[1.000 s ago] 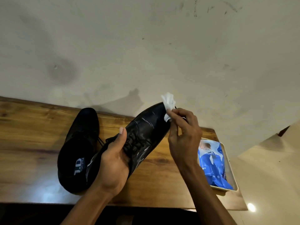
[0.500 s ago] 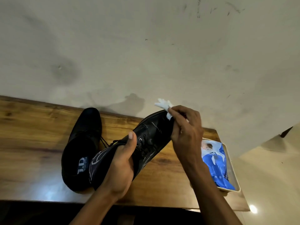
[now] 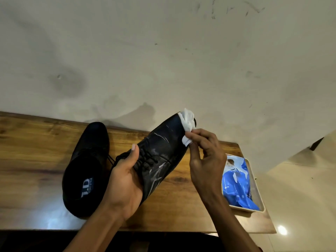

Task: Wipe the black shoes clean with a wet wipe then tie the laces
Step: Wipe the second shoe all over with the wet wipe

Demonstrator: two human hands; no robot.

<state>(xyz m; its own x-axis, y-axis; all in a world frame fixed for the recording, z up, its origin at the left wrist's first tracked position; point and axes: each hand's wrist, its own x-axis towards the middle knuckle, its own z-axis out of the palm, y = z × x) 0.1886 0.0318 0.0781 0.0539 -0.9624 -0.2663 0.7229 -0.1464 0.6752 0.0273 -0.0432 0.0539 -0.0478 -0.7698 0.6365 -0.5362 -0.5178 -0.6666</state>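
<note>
Shoe (image 3: 163, 151) held tilted above the desk (image 3: 36, 142), toe up. Left hand (image 3: 125, 180) wrapped round its laced midsection; right hand (image 3: 205, 160) pinching the wet wipe (image 3: 188, 122) against the toe. Other shoe (image 3: 85, 170) resting on the desk just beside. Likely risks: slipping from the one-handed hold under wiping pressure; streaks left; loose laces dragged and wetted.

Dim warm light; glare spot on floor (image 3: 282, 230); soft shadows on wall (image 3: 163, 51); wide-angle bend at edges.
</note>
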